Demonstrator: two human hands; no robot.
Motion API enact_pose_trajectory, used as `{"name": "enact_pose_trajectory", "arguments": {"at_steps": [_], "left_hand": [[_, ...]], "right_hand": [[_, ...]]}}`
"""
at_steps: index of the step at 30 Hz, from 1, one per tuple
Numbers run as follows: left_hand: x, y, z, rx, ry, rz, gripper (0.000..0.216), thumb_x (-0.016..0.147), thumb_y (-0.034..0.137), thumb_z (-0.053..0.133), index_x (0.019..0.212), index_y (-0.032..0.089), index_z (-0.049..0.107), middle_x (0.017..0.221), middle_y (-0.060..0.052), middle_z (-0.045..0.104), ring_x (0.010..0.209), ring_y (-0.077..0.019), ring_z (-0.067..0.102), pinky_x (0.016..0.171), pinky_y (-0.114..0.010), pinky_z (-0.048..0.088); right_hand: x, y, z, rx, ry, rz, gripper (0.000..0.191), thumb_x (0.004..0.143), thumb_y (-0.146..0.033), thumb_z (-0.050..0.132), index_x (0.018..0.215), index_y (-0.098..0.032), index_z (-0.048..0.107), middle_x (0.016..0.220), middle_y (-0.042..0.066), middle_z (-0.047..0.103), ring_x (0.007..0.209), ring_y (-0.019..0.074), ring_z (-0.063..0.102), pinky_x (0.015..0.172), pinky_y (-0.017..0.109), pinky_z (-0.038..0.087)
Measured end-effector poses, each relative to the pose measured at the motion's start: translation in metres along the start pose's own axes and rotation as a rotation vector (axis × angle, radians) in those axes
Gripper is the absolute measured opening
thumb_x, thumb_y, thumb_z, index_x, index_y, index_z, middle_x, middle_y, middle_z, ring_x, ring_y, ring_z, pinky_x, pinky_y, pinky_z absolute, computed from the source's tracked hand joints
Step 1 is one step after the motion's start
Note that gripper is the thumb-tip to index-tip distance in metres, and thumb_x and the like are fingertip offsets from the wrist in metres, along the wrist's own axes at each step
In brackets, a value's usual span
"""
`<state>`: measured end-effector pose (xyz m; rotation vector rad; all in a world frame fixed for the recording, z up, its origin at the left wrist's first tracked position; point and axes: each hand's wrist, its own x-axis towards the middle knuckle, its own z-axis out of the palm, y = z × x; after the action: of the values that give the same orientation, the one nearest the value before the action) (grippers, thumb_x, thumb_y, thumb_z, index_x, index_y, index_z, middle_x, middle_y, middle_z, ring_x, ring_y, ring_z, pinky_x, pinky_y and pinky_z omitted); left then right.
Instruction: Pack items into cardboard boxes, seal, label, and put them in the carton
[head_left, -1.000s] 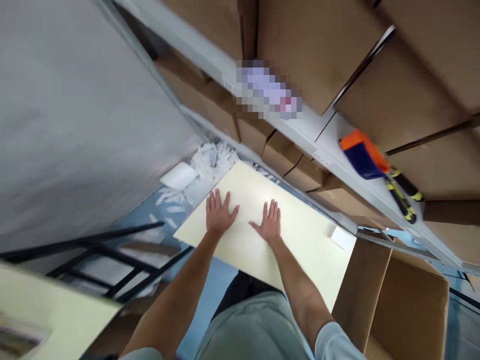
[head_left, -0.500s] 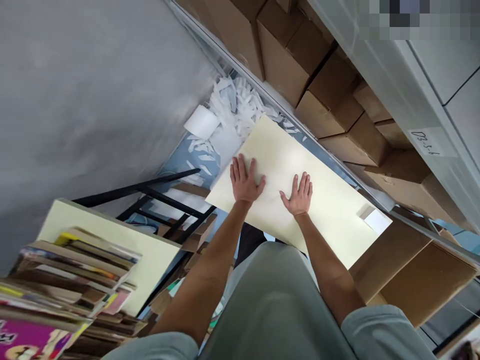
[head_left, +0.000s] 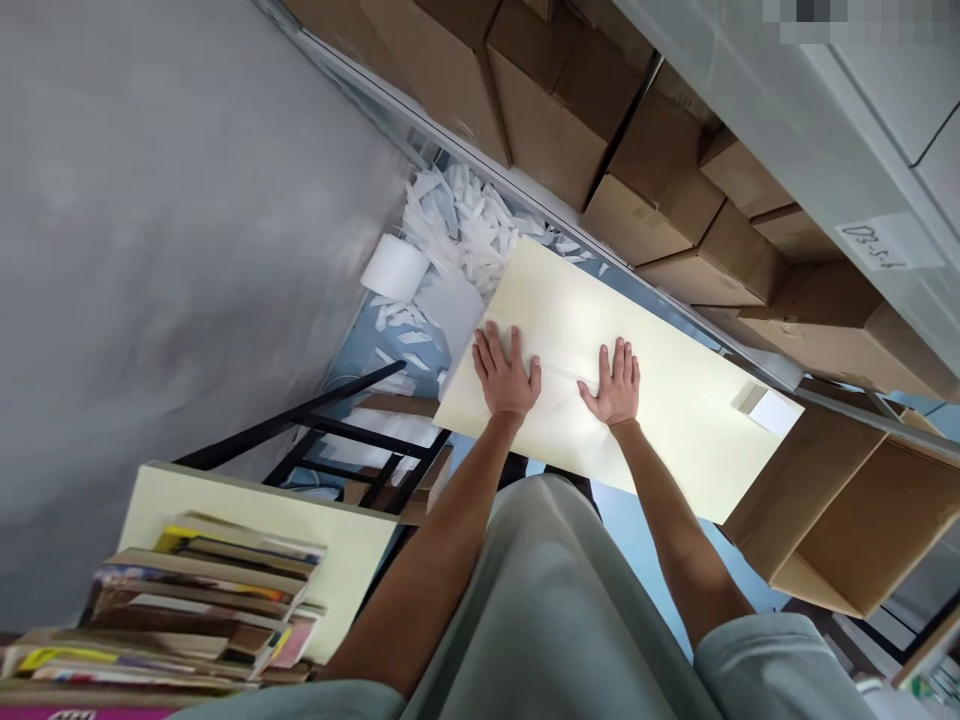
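Both palms rest flat on a pale cream tabletop in front of me. My left hand lies near its left end, fingers spread, holding nothing. To its right, my right hand is also spread open on the surface, near the middle of the board. A small white box sits at the tabletop's far right corner. What supports the tabletop is mostly hidden beneath it.
Stacked books stand on a second cream table with a black metal frame at left. Paper scraps and a white roll lie beyond. Cardboard boxes fill a shelf; an open carton is at right.
The view has shifted a little, so the tabletop and hands appear slightly farther right. Both hands stay flat on the tabletop, in nearly the same places.
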<state>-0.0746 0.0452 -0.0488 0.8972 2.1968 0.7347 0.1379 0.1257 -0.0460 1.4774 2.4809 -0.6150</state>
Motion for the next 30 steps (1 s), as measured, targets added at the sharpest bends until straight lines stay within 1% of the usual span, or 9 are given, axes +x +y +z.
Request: {"name": "enact_pose_trajectory", "arguments": {"at_steps": [4, 8, 11, 15, 17, 20, 24, 30], "left_hand": [[-0.003, 0.0, -0.001, 0.039, 0.02, 0.017, 0.082, 0.103, 0.055, 0.058, 0.171, 0.013, 0.041, 0.186, -0.015, 0.006, 0.172, -0.0396, -0.009, 0.137, -0.062, -0.008], [-0.005, -0.002, -0.001, 0.093, 0.056, 0.073, 0.08, 0.104, 0.054, 0.058, 0.169, 0.01, 0.043, 0.185, -0.019, 0.011, 0.173, -0.0407, -0.004, 0.138, -0.059, -0.005], [-0.005, -0.005, 0.001, 0.115, 0.075, 0.108, 0.079, 0.105, 0.055, 0.056, 0.168, 0.009, 0.044, 0.185, -0.02, 0.013, 0.173, -0.0408, -0.002, 0.138, -0.06, -0.003], [-0.005, -0.011, 0.005, 0.186, 0.112, 0.139, 0.078, 0.107, 0.057, 0.05, 0.167, 0.008, 0.045, 0.184, -0.023, 0.015, 0.172, -0.0414, -0.001, 0.137, -0.065, 0.003], [-0.004, -0.014, 0.008, 0.225, 0.136, 0.165, 0.076, 0.108, 0.056, 0.048, 0.166, 0.007, 0.046, 0.183, -0.025, 0.017, 0.172, -0.0417, 0.0, 0.137, -0.066, 0.005], [-0.003, -0.017, 0.011, 0.257, 0.159, 0.191, 0.075, 0.108, 0.053, 0.047, 0.166, 0.007, 0.046, 0.182, -0.026, 0.019, 0.172, -0.0426, 0.002, 0.136, -0.067, 0.007], [-0.003, -0.019, 0.012, 0.269, 0.161, 0.188, 0.075, 0.107, 0.053, 0.048, 0.166, 0.006, 0.046, 0.182, -0.027, 0.017, 0.172, -0.0435, 0.002, 0.136, -0.069, 0.007], [-0.002, -0.022, 0.013, 0.272, 0.161, 0.183, 0.075, 0.106, 0.053, 0.05, 0.165, 0.007, 0.047, 0.182, -0.027, 0.019, 0.172, -0.0431, 0.003, 0.136, -0.068, 0.007]], "right_hand": [[-0.002, -0.001, -0.001, 0.025, -0.015, 0.006, 0.091, 0.103, -0.066, 0.052, 0.174, -0.013, 0.032, 0.185, 0.019, 0.015, 0.173, 0.0402, 0.003, 0.137, 0.064, 0.013], [-0.004, -0.002, -0.002, 0.013, -0.008, 0.006, 0.09, 0.105, -0.066, 0.05, 0.175, -0.013, 0.03, 0.186, 0.017, 0.012, 0.174, 0.0383, 0.001, 0.138, 0.062, 0.012], [-0.004, -0.001, 0.001, -0.017, 0.014, -0.009, 0.088, 0.107, -0.065, 0.046, 0.176, -0.014, 0.028, 0.186, 0.016, 0.012, 0.174, 0.0371, 0.003, 0.138, 0.062, 0.013], [-0.005, 0.003, 0.009, -0.061, 0.099, -0.064, 0.087, 0.108, -0.066, 0.041, 0.176, -0.014, 0.027, 0.186, 0.016, 0.014, 0.174, 0.0365, 0.007, 0.139, 0.061, 0.016], [-0.005, 0.004, 0.013, -0.087, 0.12, -0.08, 0.086, 0.108, -0.066, 0.04, 0.176, -0.013, 0.027, 0.186, 0.016, 0.013, 0.173, 0.0364, 0.009, 0.139, 0.061, 0.017], [-0.004, 0.005, 0.016, -0.123, 0.11, -0.075, 0.087, 0.109, -0.065, 0.041, 0.177, -0.013, 0.024, 0.186, 0.016, 0.012, 0.173, 0.0366, 0.01, 0.139, 0.059, 0.018], [-0.004, 0.005, 0.017, -0.14, 0.118, -0.083, 0.085, 0.11, -0.062, 0.04, 0.178, -0.015, 0.021, 0.186, 0.014, 0.014, 0.173, 0.0352, 0.01, 0.139, 0.059, 0.02], [-0.004, 0.006, 0.019, -0.145, 0.11, -0.081, 0.084, 0.11, -0.06, 0.04, 0.178, -0.015, 0.019, 0.186, 0.014, 0.012, 0.173, 0.0357, 0.01, 0.139, 0.058, 0.019]]}}
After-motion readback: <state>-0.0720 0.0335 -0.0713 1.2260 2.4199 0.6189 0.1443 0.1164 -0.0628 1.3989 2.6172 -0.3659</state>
